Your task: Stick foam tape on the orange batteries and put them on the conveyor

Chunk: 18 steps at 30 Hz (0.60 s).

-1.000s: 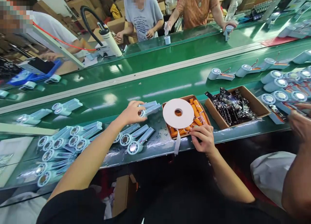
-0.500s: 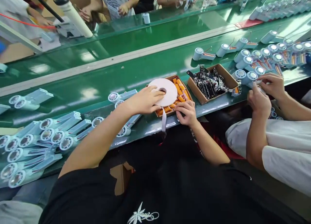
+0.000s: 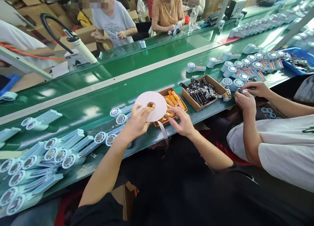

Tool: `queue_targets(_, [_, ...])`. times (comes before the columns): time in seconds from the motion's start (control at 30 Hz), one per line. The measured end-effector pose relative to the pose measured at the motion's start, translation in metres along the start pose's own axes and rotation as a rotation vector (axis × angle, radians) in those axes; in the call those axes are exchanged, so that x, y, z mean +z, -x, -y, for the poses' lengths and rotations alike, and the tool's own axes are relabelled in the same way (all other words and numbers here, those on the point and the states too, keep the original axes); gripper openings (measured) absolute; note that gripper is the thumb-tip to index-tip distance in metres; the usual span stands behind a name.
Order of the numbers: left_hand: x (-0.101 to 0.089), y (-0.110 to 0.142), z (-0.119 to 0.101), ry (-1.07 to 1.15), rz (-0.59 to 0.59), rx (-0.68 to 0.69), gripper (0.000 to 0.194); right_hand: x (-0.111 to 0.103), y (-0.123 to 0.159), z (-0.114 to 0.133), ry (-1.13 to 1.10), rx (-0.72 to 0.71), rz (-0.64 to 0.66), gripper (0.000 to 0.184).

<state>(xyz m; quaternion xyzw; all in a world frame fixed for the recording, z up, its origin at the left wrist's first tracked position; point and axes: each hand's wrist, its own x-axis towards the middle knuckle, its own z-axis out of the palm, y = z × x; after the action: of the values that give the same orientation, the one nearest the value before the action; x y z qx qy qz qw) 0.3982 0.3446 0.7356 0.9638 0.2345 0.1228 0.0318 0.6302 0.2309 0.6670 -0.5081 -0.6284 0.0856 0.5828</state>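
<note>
My left hand (image 3: 138, 121) grips a flat white roll of tape (image 3: 157, 100) by its left side, fingers at the centre hole. A loose strip of tape (image 3: 164, 133) hangs from the roll's lower edge. The roll is tilted up and covers part of a small cardboard box (image 3: 185, 109) full of orange cylindrical batteries (image 3: 175, 98). Over the box's front side is my right hand (image 3: 183, 121), thumb and fingers apart, fingertips close to the batteries and the roll's right edge. Whether they touch is unclear.
A cardboard box of dark circuit boards (image 3: 204, 92) stands to the right. Light-blue fan housings (image 3: 61, 154) crowd the green conveyor (image 3: 110, 92) at left, with more housings (image 3: 245, 69) at right. A co-worker's hands (image 3: 246, 97) work close by; other people sit across the line.
My left hand has lifted the tape roll off the batteries and tilted it, shifting it left. My right hand's fingers have spread and moved over the box. The head view has tilted up.
</note>
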Motion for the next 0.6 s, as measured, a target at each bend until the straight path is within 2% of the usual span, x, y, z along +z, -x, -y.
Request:
queue_targets(0.17, [0.008,0.020,0.011,0.064,-0.041,-0.118,0.060,0.016,-0.010,0.006,0.099,0.060,0.025,0.031])
queue_targets(0.33, [0.018,0.030,0.017,0.123,-0.095,-0.165,0.060,0.020,-0.015,-0.002,0.225,0.174,0.285,0.057])
queue_targets(0.43, [0.024,0.032,0.017,0.154,-0.116,-0.183,0.059,0.023,-0.019,-0.002,0.322,0.232,0.382,0.052])
queue_targets(0.6, [0.031,0.037,0.018,0.191,-0.133,-0.255,0.055,0.031,-0.022,0.000,0.400,0.263,0.336,0.036])
